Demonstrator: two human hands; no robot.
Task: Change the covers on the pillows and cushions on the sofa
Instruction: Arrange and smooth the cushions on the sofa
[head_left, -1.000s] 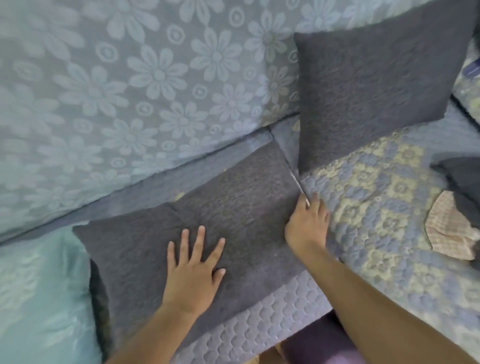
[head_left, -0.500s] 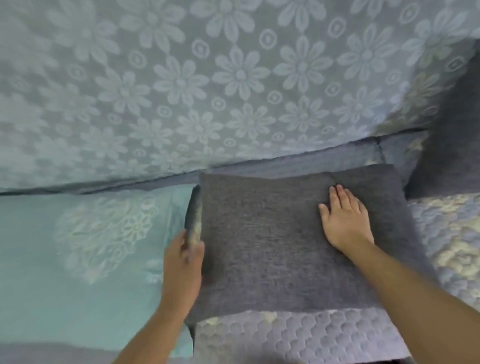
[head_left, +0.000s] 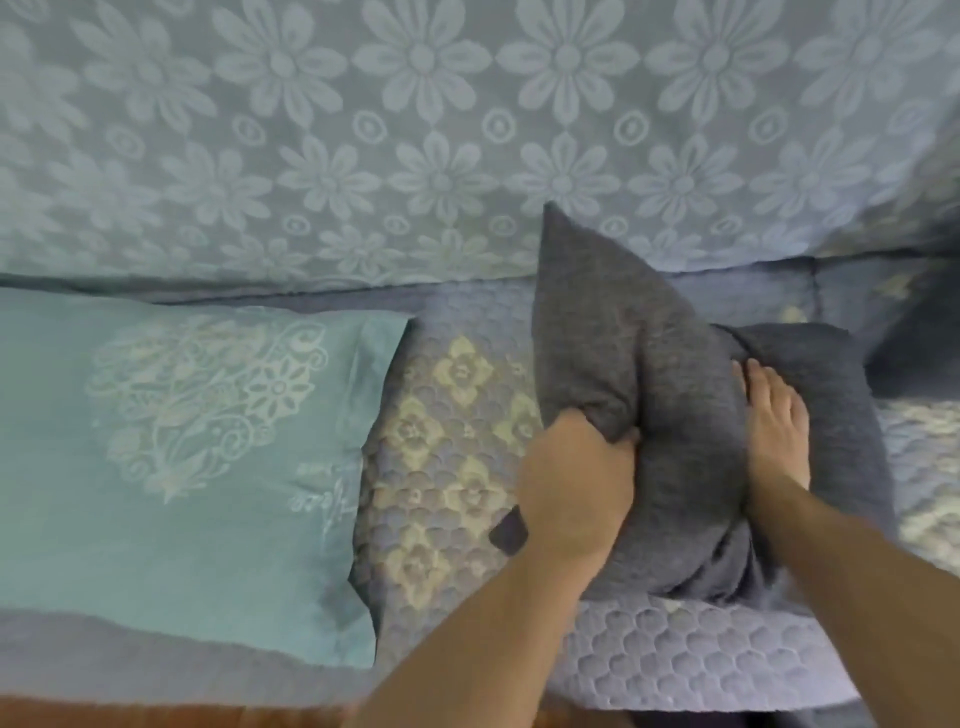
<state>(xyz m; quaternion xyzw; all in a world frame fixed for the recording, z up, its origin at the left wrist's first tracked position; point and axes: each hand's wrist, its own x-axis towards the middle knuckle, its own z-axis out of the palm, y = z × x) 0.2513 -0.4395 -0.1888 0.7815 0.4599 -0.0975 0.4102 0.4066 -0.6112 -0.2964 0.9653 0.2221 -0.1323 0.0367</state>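
Head view is looking down onto a sofa seat (head_left: 457, 431) that is wearing a quilted blue cover with pale yellow flowers. Nearest, along the front edge of the seat, two bare forearms are reaching in from the bottom right. Just beyond them, the left hand (head_left: 574, 486) is gripping the grey cushion (head_left: 670, 415), its fingers curled tight into a bunch of the fabric at the left side. The right hand (head_left: 776, 431) is lying flat with straight fingers, pressing down into the fold of the cushion. The cushion is folding upward between the hands, its left half standing up to a point toward the backrest and its right half lying on the seat. A small dark tab (head_left: 509, 535) is showing just left of the left wrist. Left of the cushion, a strip of seat is lying open, and past it a teal pillow (head_left: 176, 457) with a pale printed motif is resting flat at the left end. Farthest back, a blue-grey floral throw (head_left: 363, 145) is covering the backrest.
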